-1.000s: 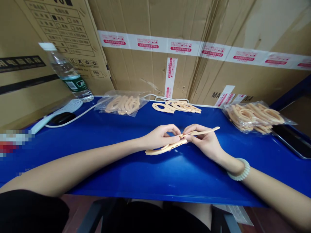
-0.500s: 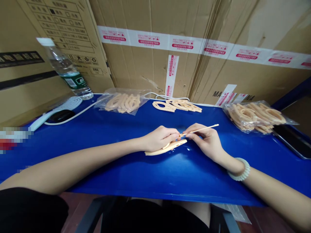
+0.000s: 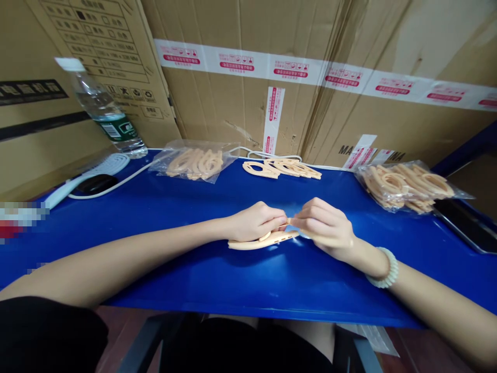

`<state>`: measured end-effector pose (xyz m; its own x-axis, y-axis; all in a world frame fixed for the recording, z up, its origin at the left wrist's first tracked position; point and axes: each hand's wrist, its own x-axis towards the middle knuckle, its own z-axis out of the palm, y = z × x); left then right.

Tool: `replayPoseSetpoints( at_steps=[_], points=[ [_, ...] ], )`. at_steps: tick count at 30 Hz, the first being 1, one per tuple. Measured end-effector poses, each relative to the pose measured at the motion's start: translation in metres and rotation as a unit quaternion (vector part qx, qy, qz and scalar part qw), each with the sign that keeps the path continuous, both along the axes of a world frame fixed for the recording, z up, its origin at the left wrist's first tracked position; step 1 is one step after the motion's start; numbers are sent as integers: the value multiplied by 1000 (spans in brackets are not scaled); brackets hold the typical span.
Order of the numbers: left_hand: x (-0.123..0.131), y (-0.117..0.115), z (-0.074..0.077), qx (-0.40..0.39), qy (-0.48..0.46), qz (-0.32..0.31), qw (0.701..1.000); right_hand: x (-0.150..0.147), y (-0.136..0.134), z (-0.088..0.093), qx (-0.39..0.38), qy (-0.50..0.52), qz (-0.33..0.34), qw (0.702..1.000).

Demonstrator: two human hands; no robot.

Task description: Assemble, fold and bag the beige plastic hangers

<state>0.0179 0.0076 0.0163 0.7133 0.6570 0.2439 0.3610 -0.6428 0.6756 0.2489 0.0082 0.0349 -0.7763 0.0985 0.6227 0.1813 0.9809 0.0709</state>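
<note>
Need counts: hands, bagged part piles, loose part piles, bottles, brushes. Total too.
Hands: 2 (left hand, right hand)
Bagged piles: 2 (left pile, right pile)
Loose pile: 1
Bottle: 1
Brush: 1
Total: 7
Held parts left out: fingers and blur hide how many.
</note>
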Motion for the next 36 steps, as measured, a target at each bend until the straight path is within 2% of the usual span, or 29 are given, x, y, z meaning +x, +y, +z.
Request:
replayPoseSetpoints(
  at_steps=[2, 3, 5, 7, 9, 11, 13, 15, 18, 21, 24, 26, 29, 31, 33, 36],
  points=[
    [0, 0, -2, -59, -31, 2, 998, 0, -3, 7, 34, -3, 11, 999],
    [-1, 0, -4, -110, -54, 4, 993, 1, -3, 10, 22, 10, 15, 1000],
    [0, 2, -8, -226, -117, 2, 967, 6, 1, 17, -52, 69, -16, 996],
    [1, 5, -12, -325, -194, -8, 925, 18, 12, 22, -155, 112, -102, 976],
    [2, 9, -14, -382, -276, 3, 882, 34, 28, 26, -291, 88, -208, 930],
    [4, 13, -13, -415, -353, 44, 838, 52, 45, 28, -439, 9, -259, 860],
    [4, 16, -11, -433, -415, 98, 794, 67, 55, 26, -536, -40, -295, 790],
    [3, 17, -7, -455, -452, 136, 755, 74, 59, 23, -584, -61, -321, 743],
    [2, 17, -1, -493, -478, 162, 708, 74, 58, 18, -599, -80, -337, 723],
    [1, 18, 3, -523, -493, 177, 672, 70, 57, 16, -585, -99, -352, 724],
    [2, 17, 4, -522, -495, 189, 669, 69, 57, 16, -546, -124, -378, 738],
    [3, 15, 3, -498, -491, 189, 689, 65, 55, 15, -482, -130, -395, 771],
    [4, 12, -2, -461, -480, 169, 727, 51, 43, 12, -293, -59, -417, 858],
    [4, 11, -6, -446, -477, 154, 742, 37, 30, 7, -188, -14, -365, 912],
    [4, 10, -8, -438, -476, 143, 749, 21, 16, 2, -129, -31, -268, 954],
    [6, 10, -8, -436, -469, 130, 757, 3, -2, -5, -37, -95, -156, 982]
  ],
)
